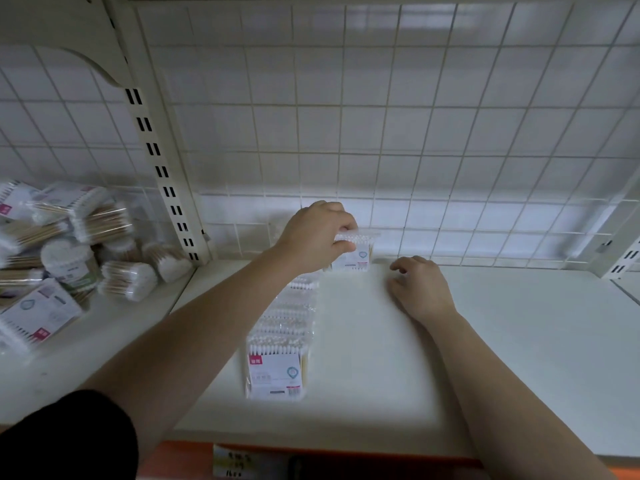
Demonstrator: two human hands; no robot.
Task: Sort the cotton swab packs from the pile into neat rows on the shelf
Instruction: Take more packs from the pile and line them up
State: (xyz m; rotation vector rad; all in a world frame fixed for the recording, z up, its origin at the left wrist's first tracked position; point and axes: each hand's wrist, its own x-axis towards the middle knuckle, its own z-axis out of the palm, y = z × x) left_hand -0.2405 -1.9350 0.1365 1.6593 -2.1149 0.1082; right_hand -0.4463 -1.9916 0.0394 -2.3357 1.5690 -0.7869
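A row of several upright cotton swab packs (280, 344) runs from near the shelf's front edge toward the back wall. My left hand (317, 233) grips the top of a single swab pack (355, 256) that stands at the back of the white shelf (502, 358), just right of the row's far end. To the right of that pack, my right hand (420, 285) rests on the shelf with its fingers loosely curled and nothing in it. A jumbled pile of swab packs (65, 254) lies on the neighbouring shelf section at the left.
A slotted upright post (162, 168) separates the two shelf sections. White wire grid (415, 133) forms the back wall. An orange price rail with a paper label (232, 460) runs along the shelf's front edge.
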